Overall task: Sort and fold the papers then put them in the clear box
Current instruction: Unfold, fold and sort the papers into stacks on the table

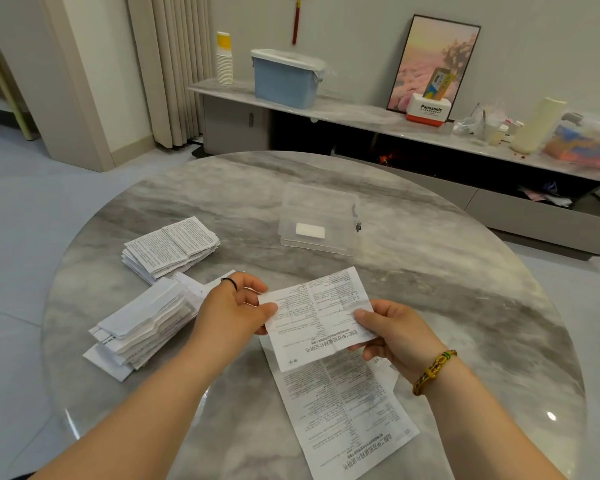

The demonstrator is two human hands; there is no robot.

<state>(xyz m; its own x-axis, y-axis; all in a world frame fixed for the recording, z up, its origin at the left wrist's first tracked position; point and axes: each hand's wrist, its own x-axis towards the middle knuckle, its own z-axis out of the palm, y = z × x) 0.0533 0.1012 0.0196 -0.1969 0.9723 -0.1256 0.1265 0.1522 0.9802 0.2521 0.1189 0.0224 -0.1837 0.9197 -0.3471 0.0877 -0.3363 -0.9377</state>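
I hold a printed leaflet (317,318) above the round marble table (430,278). My left hand (234,311) pinches its left edge and my right hand (397,332) pinches its right edge. A second printed sheet (347,410) lies flat on the table under it, near the front edge. The clear box (321,220) stands in the middle of the table with one small folded white paper (310,231) inside. At the left lie two stacks: printed folded papers (170,249) farther back and white folded papers (142,327) nearer me.
Behind the table runs a low sideboard (361,114) with a blue lidded bin (286,77), stacked paper cups (224,58), a framed picture (433,64), a Panasonic box (428,109) and clutter at the right. Tiled floor surrounds the table.
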